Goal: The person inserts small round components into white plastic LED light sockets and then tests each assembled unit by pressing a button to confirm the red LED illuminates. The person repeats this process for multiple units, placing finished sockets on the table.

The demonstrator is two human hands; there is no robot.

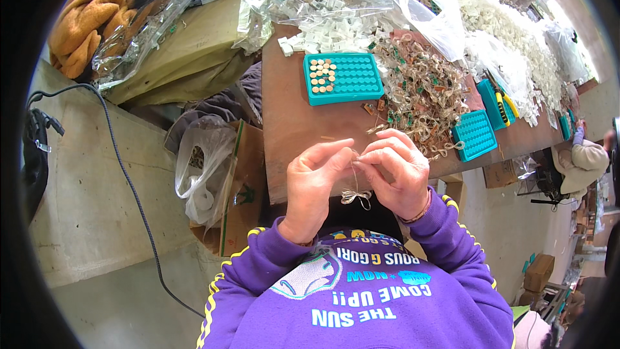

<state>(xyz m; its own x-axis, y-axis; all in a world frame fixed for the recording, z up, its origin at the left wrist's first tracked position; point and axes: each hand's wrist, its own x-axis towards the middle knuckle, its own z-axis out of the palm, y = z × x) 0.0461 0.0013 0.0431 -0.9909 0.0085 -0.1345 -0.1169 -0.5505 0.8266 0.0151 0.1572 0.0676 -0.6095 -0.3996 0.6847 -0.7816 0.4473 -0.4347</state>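
Note:
My left hand (314, 184) and my right hand (398, 169) meet fingertip to fingertip over the near edge of the brown table (284, 116). Both are closed in a pinch on a thin pale wire. Its looped bundle (356, 199) dangles below the fingers; whatever small part sits between the fingertips is hidden. Beyond my hands lies a teal tray (343, 96) with round tan discs (321, 72) in its left part. To the right spreads a heap of small wired parts (420, 84), brown and green with coiled wires.
White plastic pieces (332, 29) are piled at the back. At right are another teal tray (475, 136) and yellow-handled pliers (502, 100) on a teal tray. A cardboard box (242, 181) with a plastic bag stands left of the table. A black cable (129, 178) crosses the floor. Other people sit farther right.

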